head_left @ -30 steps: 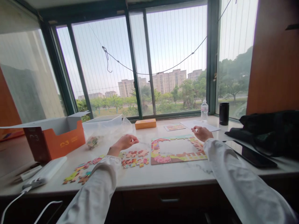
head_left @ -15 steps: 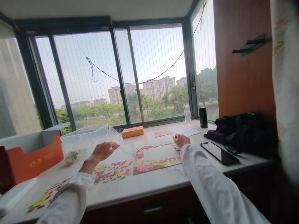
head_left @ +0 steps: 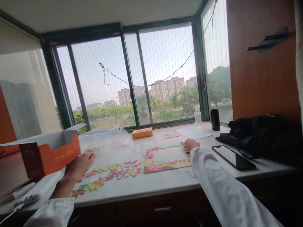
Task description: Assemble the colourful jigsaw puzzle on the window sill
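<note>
Window bay: bright panes behind the counter (head_left: 165, 63), wire strung across the glass, trees and tower blocks outside, and here we are at a marble counter top (head_left: 163, 186) with a drawer front below it.

Left hand: the left hand (head_left: 79, 165) is low at the left, fingers stretched out and apart, nothing visibly held, hovering just beside a clear plastic bin (head_left: 99, 134) and an orange cardboard box (head_left: 56, 154).

Right hand: over to the right, the right hand (head_left: 190, 145) sits at the top right corner of the jigsaw frame, fingertips (head_left: 182, 143) down at its edge, loosely curved; whether a piece is pinched there, I cannot tell.

Jigsaw frame: the partly built jigsaw border (head_left: 156, 167) lies flat mid-counter, its long axis running left to right along the window, its centre open.

Loose pieces: the loose jigsaw pieces (head_left: 111, 174) spread in a long band, also left to right, from right under the left hand up to the frame's lower left corner. The left hand is the nearer one; the right is well apart.

Further back: a small orange box (head_left: 142, 133), a picture card (head_left: 170, 135), a paper sheet (head_left: 193, 133).

Right side: a smartphone (head_left: 233, 157) and a black bag (head_left: 255, 135).
</note>
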`<state>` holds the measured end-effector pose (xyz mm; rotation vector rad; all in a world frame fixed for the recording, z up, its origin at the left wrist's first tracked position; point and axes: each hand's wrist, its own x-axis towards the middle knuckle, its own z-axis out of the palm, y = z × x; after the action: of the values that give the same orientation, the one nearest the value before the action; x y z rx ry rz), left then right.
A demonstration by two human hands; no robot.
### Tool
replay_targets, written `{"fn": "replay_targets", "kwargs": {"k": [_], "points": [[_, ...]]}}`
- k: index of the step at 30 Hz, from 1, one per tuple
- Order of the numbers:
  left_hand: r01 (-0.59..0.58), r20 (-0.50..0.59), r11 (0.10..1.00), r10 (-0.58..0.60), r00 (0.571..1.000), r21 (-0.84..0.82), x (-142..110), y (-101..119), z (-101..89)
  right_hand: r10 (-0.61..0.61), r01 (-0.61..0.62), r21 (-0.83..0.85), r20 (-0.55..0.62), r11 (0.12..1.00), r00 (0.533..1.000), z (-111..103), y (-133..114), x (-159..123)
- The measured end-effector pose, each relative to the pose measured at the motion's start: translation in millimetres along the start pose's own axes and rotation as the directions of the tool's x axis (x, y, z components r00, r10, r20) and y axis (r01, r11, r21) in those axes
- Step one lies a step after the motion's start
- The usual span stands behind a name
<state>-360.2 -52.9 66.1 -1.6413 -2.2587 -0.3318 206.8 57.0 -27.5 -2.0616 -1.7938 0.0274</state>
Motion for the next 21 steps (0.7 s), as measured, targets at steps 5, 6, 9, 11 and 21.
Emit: {"fn": "replay_targets", "kwargs": {"k": [5,6,9,11,21], "points": [[0.145,-0.145,0.984,-0.159,0.977,-0.104,-8.5,-48.4,40.1,0.010,-0.006,0.027,-0.140,1.000,0.990,-3.2,0.5,-3.2],[0.145,-0.183,0.981,-0.168,0.969,-0.130,-10.8,-56.8,49.3,0.002,0.003,0.033,-0.146,0.999,0.989,-4.0,0.6,-4.1],[0.160,-0.271,0.971,-0.204,0.941,-0.178,-19.8,-78.1,72.6,-0.017,0.021,0.038,-0.104,0.999,0.994,-4.4,1.9,-5.0],[0.144,-0.271,0.970,-0.195,0.943,-0.198,-26.4,-86.3,82.2,-0.007,0.010,0.037,-0.074,0.999,0.997,-2.5,3.9,-3.3],[0.151,-0.211,0.985,-0.165,0.964,-0.079,-44.5,-65.0,81.2,0.079,-0.079,0.021,-0.028,0.997,0.996,12.0,20.5,10.5]]}}
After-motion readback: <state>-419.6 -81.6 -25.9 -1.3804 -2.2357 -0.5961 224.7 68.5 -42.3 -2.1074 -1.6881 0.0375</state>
